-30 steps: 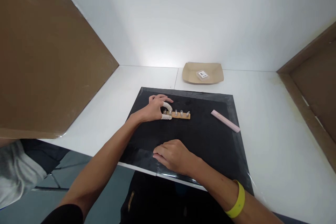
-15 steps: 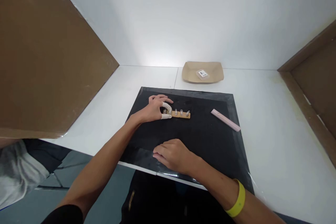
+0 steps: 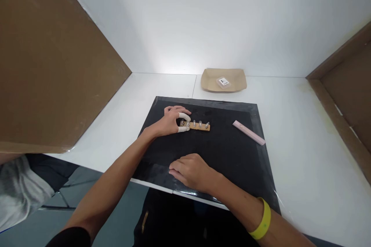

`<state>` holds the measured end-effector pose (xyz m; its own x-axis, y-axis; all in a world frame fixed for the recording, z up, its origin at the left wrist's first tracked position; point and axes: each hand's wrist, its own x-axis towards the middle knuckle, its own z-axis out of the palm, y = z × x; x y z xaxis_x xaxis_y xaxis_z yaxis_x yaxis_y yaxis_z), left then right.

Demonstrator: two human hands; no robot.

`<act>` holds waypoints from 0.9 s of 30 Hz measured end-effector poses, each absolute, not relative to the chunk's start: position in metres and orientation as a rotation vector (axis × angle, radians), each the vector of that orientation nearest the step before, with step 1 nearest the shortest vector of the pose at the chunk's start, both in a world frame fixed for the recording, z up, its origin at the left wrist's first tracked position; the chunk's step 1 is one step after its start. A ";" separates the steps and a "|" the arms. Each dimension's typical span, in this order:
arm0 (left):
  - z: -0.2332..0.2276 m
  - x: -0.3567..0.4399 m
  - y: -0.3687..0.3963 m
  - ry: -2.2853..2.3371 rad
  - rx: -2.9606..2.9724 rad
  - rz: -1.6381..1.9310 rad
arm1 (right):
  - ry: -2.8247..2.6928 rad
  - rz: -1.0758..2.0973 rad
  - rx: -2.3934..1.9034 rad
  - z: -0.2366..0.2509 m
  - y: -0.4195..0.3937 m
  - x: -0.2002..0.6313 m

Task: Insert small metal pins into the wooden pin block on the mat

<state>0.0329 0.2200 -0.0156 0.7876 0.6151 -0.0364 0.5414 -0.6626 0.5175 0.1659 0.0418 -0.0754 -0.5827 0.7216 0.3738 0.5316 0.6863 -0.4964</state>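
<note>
My left hand (image 3: 171,120) reaches over the left end of a narrow wooden strip (image 3: 197,126) on the black mat (image 3: 223,150). Several small clear, shiny pieces stand in a row along the strip. White finger covers wrap the thumb and index finger, which are apart on either side of a clear piece (image 3: 188,124) near the strip's left end; whether they touch it is hard to see. The other left fingers stretch out beyond. Closer to me, my right hand (image 3: 189,170) rests on the mat with curled fingers and nothing visible in them.
A pale pink bar (image 3: 248,132) lies at an angle on the mat's right side. Behind the mat, a brown paper tray (image 3: 239,79) holds a small clear case with a label (image 3: 223,82). Brown panels stand left and right. Part of another person (image 3: 23,193) shows at lower left.
My left thumb and index finger have parted slightly around the clear piece, so more of it shows. My right hand, the strip and the pink bar stay in place.
</note>
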 end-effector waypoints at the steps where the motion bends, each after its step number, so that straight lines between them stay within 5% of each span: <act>1: -0.016 0.032 0.220 0.863 2.461 0.195 | -2.338 0.451 -0.960 -0.076 0.042 0.166; 27: -0.018 0.032 0.220 0.860 2.503 0.209 | -2.344 0.437 -0.958 -0.074 0.041 0.166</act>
